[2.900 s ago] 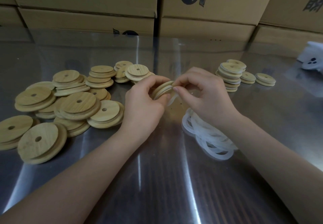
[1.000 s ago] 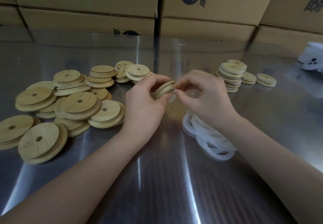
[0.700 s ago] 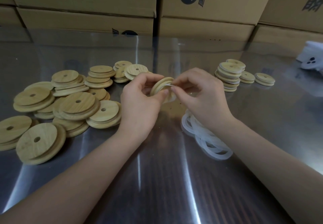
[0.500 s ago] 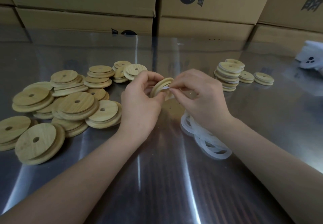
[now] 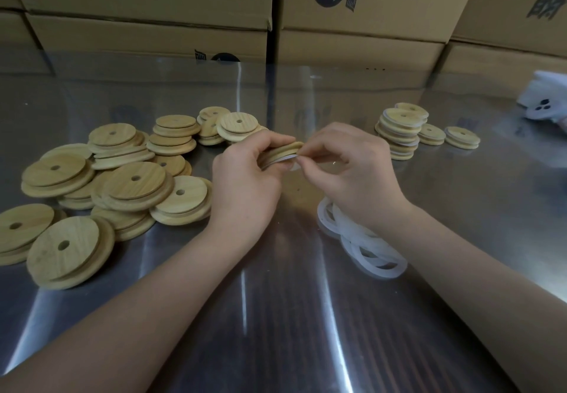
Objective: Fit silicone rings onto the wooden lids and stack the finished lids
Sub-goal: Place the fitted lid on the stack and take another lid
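Above the middle of the steel table (image 5: 276, 316), my left hand (image 5: 245, 184) grips a round wooden lid (image 5: 283, 151) edge-on. My right hand (image 5: 352, 171) pinches a white silicone ring (image 5: 290, 159) against the lid's lower rim. Most of the ring is hidden by my fingers. A loose heap of bare wooden lids (image 5: 129, 184) with centre holes lies to the left. White silicone rings (image 5: 365, 245) are piled under my right wrist. A stack of ringed lids (image 5: 400, 133) stands at the right rear, with two single lids (image 5: 461, 137) beside it.
Cardboard boxes (image 5: 352, 9) wall off the back of the table. A white object (image 5: 544, 104) with dark dots lies at the far right edge. The steel surface shows glare streaks near me.
The lid has been turned a little in my left hand, from tilted up to nearly flat. My right fingers have shifted along its rim with the ring. Piles and stack are unchanged.
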{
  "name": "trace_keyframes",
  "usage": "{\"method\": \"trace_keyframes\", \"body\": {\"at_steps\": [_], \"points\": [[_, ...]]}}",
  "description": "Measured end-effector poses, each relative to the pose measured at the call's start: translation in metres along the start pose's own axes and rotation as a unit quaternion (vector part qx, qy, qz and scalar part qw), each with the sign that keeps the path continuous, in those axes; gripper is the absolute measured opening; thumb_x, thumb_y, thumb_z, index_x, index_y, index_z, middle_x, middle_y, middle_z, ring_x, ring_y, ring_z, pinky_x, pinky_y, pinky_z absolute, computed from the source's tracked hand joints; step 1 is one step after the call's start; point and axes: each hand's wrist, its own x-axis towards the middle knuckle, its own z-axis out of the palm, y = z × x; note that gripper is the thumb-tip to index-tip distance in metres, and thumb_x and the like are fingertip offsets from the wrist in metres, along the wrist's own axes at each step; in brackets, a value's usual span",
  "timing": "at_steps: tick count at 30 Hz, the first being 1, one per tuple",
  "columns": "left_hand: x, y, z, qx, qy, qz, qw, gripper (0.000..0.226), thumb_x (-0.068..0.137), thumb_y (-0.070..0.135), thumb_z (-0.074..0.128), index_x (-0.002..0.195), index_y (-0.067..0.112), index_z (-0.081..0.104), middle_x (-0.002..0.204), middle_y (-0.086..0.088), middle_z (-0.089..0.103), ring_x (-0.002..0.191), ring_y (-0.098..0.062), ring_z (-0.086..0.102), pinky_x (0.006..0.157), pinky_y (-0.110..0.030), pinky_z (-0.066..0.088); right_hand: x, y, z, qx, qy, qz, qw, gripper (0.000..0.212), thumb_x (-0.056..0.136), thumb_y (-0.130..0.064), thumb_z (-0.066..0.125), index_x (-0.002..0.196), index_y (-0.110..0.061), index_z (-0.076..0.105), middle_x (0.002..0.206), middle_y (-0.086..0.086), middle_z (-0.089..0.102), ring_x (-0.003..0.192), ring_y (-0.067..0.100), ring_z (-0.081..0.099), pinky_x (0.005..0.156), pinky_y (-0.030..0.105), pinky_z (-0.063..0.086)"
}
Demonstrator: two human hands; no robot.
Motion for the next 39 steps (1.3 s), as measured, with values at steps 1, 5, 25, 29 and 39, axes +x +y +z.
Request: {"method": "trace_keyframes", "body": {"at_steps": [1,5,25,29,39], "points": [[0.0003,-0.0003,0.0000,-0.004,-0.001,-0.002,1.000,0.025,0.080,0.005,0.075,0.097,0.024,0.075,0.088,0.016,0.071,0.090,0.001,0.065,0.085,-0.025,0.052,0.0002,0.0003,-0.0001,0.003,0.001,0.005,1.000,0.002,0.081,-0.002,0.073,0.079,-0.002,0.073,0.076,0.007,0.066,0.072,0.019,0.063,0.065,0.033,0.055],[0.0008,-0.0011,0.0010,-0.017,0.003,-0.010,1.000,0.025,0.079,0.004,0.076,0.093,0.025,0.075,0.087,0.016,0.072,0.088,0.001,0.065,0.087,-0.030,0.054,0.0008,0.0007,0.0000,0.015,-0.002,0.023,1.000,0.002,0.080,-0.002,0.074,0.078,-0.002,0.073,0.075,0.006,0.067,0.071,0.018,0.064,0.065,0.032,0.055],[-0.0029,-0.0004,0.0013,-0.012,-0.022,-0.005,1.000,0.027,0.082,0.004,0.072,0.103,0.020,0.074,0.095,0.011,0.072,0.093,0.000,0.063,0.085,-0.014,0.047,0.0018,0.0036,-0.0026,0.024,-0.034,0.026,0.999,0.003,0.079,-0.001,0.075,0.080,-0.002,0.072,0.078,0.008,0.066,0.074,0.019,0.064,0.068,0.037,0.056],[-0.0025,0.0005,0.0014,-0.023,-0.013,-0.009,1.000,0.026,0.082,0.004,0.072,0.103,0.020,0.074,0.094,0.012,0.071,0.092,0.001,0.062,0.082,-0.009,0.044,0.0021,0.0036,-0.0020,0.012,-0.031,0.012,0.999,0.004,0.081,-0.001,0.073,0.082,-0.002,0.070,0.080,0.008,0.065,0.076,0.020,0.062,0.069,0.036,0.055],[-0.0036,0.0014,0.0033,-0.134,-0.008,-0.047,0.990,0.030,0.085,0.005,0.071,0.091,0.033,0.064,0.091,0.011,0.070,0.092,-0.003,0.067,0.084,-0.020,0.052,0.0016,0.0056,-0.0008,-0.008,-0.025,0.019,0.999,0.003,0.083,-0.002,0.071,0.084,-0.003,0.069,0.082,0.007,0.064,0.078,0.020,0.061,0.068,0.036,0.055]]}}
